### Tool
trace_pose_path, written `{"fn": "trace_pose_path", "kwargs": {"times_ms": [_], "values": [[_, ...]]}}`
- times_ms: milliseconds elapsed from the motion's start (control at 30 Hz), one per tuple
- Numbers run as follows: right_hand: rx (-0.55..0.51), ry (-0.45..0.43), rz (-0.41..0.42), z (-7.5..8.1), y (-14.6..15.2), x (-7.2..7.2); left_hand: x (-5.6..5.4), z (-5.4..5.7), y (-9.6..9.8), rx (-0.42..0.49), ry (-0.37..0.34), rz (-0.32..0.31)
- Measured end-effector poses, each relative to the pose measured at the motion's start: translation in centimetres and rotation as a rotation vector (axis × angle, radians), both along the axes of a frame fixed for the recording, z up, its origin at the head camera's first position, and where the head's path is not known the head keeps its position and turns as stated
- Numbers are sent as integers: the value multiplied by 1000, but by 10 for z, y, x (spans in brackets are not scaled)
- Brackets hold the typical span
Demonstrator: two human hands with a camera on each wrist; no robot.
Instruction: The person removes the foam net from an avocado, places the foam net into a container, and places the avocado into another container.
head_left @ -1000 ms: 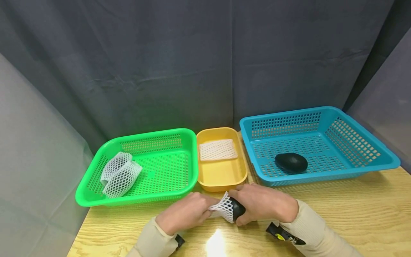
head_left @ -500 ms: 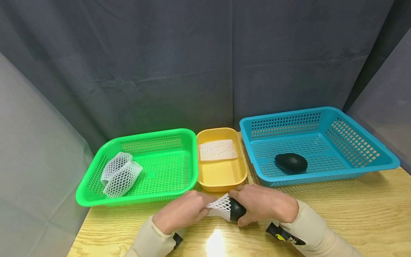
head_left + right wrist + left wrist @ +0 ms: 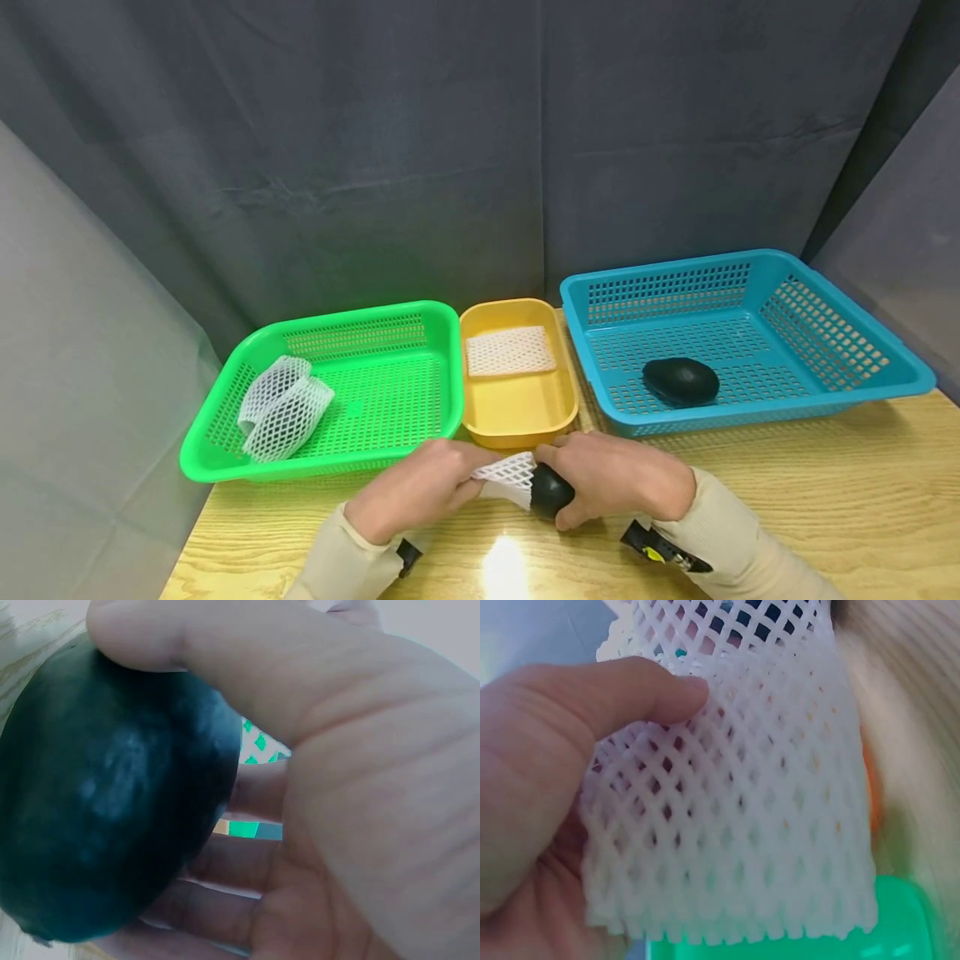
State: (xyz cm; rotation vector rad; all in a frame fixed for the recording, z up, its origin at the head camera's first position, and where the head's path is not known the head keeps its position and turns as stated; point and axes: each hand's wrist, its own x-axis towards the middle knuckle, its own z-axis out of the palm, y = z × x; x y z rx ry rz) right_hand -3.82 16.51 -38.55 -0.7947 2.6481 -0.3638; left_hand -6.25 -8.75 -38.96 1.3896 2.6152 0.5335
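Plainly, left grip holds netting, right grip fruit, its nub only in right wrist view.

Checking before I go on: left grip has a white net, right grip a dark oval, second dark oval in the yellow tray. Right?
Not quite: the head view shows the second dark oval in the blue basket. The left grip has a white net, the right grip a dark oval.

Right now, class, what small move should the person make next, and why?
Probably the left hand should draw the white net clear of the dark fruit: it pinches the net while the right hand holds the fruit, and more of the fruit shows bare than a second ago.
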Motion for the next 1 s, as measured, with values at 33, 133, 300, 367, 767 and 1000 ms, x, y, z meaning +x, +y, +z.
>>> {"fn": "trace_pose_path", "kwargs": {"times_ms": [33, 133, 300, 367, 767, 1000], "values": [[4, -7, -5, 0, 0, 0, 0, 1, -1, 6, -3, 2], [14, -26, -18, 0, -1, -1, 0, 4, -2, 19, -14, 4], [17, -41, -29, 0, -1, -2, 0, 6, -3, 19, -3, 14], [15, -43, -27, 0, -1, -2, 1, 7, -4, 19, 2, 19], [27, -56, -30, -1, -3, -2, 2, 14, -12, 33, 46, 32], [20, -66, -34, 0, -3, -2, 1, 14, -13, 39, 68, 30]]}}
